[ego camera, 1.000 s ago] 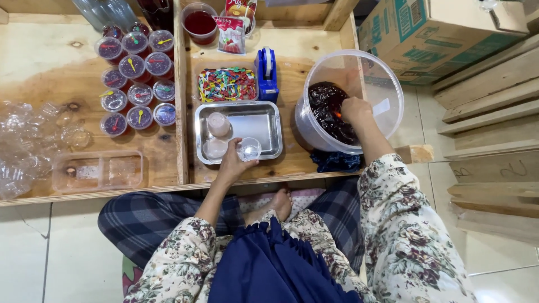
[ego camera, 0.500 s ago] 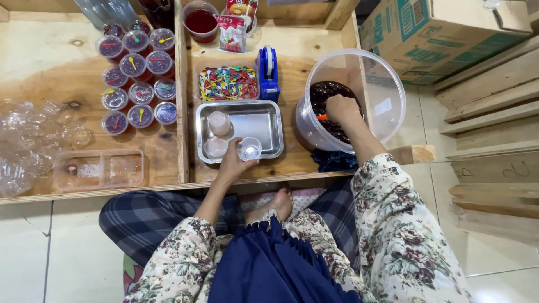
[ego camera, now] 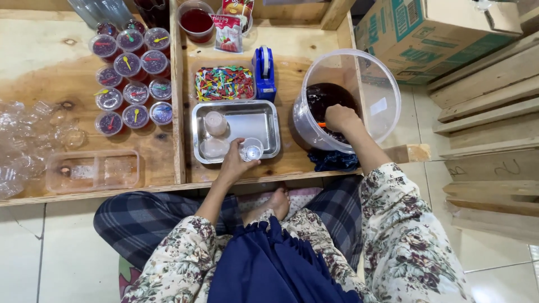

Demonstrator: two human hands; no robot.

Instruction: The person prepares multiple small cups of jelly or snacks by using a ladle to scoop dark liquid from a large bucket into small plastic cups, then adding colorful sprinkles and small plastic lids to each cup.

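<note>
My left hand (ego camera: 234,162) holds a small clear plastic cup (ego camera: 252,151) at the front edge of a metal tray (ego camera: 259,120). Two more clear cups (ego camera: 215,123) lie in the tray's left half. My right hand (ego camera: 339,118) reaches down inside a large clear plastic tub (ego camera: 379,98) of dark red liquid (ego camera: 324,95), gripping something with an orange part that is mostly hidden. A dark blue cloth (ego camera: 332,161) lies under the tub's near side.
Several sealed cups of dark red drink (ego camera: 130,73) stand at the left on the wooden tabletop (ego camera: 50,62). A tray of coloured spoons (ego camera: 223,83), a blue tape dispenser (ego camera: 264,70), empty clear cups (ego camera: 28,140) and a clear box (ego camera: 92,171) sit around. A cardboard box (ego camera: 432,33) stands at the right.
My right hand has moved deeper and leftward inside the tub, down to the dark liquid. My left hand and its cup have stayed at the tray.
</note>
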